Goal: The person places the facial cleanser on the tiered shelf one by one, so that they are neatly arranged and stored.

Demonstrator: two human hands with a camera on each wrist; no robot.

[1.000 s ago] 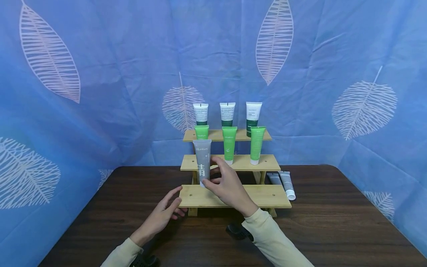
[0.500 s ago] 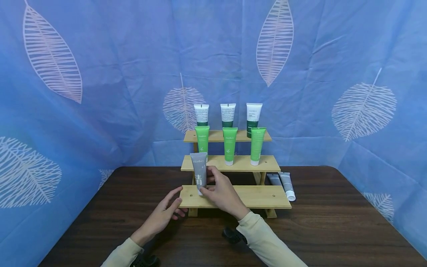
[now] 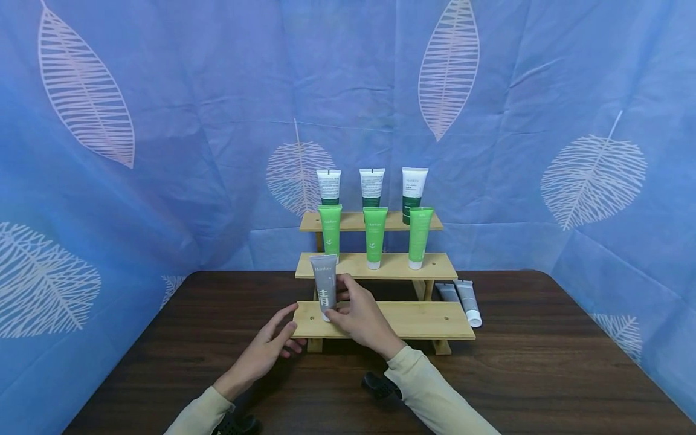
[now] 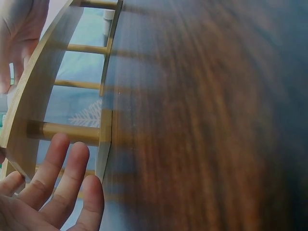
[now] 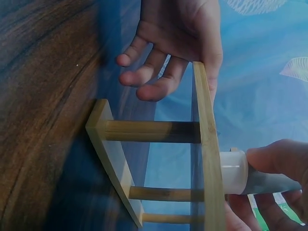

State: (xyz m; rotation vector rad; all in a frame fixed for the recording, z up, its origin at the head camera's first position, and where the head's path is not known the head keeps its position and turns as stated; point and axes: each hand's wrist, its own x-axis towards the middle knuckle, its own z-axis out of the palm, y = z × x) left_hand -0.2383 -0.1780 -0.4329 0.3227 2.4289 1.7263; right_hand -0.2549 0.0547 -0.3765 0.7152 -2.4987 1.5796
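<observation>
In the head view my right hand (image 3: 363,315) pinches a grey squeeze tube (image 3: 324,283) between thumb and fingers. The tube stands nearly upright, white cap (image 5: 234,172) down, on the left part of the lowest shelf (image 3: 402,320) of a three-step wooden stand. In the right wrist view the cap meets the board. My left hand (image 3: 266,347) is at the left end of that shelf, with thumb and index finger at its edge. Its other fingers (image 4: 70,185) extend loosely below the board in the left wrist view, holding nothing.
Three green tubes (image 3: 374,237) stand on the middle shelf (image 3: 397,264). Three white-and-dark-green tubes (image 3: 414,190) are on the top shelf (image 3: 348,222). Two more grey tubes (image 3: 467,302) lie on the dark wood table (image 3: 544,362), right of the stand. A blue leaf-print cloth (image 3: 217,151) hangs behind.
My right hand has brought the grey tube down and slightly left onto the lowest shelf, uncovering the left green tube. The tube is straighter than half a second ago. My left hand has stayed put.
</observation>
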